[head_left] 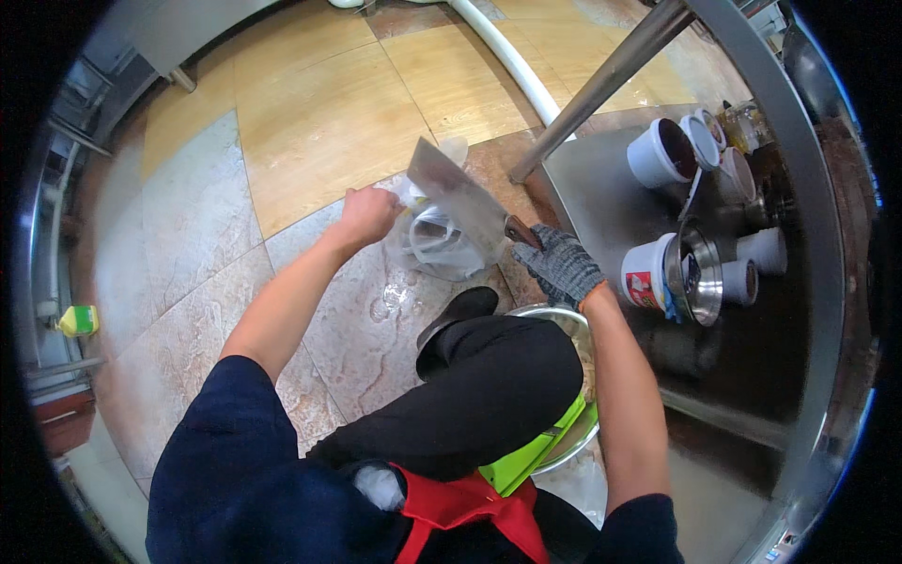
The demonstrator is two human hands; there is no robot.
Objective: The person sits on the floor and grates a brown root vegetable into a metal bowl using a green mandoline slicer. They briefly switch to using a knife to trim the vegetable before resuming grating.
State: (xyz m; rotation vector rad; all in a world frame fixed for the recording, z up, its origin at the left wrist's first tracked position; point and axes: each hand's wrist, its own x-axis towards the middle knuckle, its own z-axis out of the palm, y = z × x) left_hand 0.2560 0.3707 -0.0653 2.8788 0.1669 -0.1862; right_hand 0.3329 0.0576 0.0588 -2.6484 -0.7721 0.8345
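Near frame centre, the bare left hand [370, 214] seems to pinch the clear plastic bag [449, 259]; the grey-gloved right hand [564, 266] grips the wooden-handled steel cleaver [458, 195], best angled clear of the left.

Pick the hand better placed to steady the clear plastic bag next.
Left, likely: the bare left hand is at the edge of the clear plastic bag, while the gloved right hand grips the cleaver.
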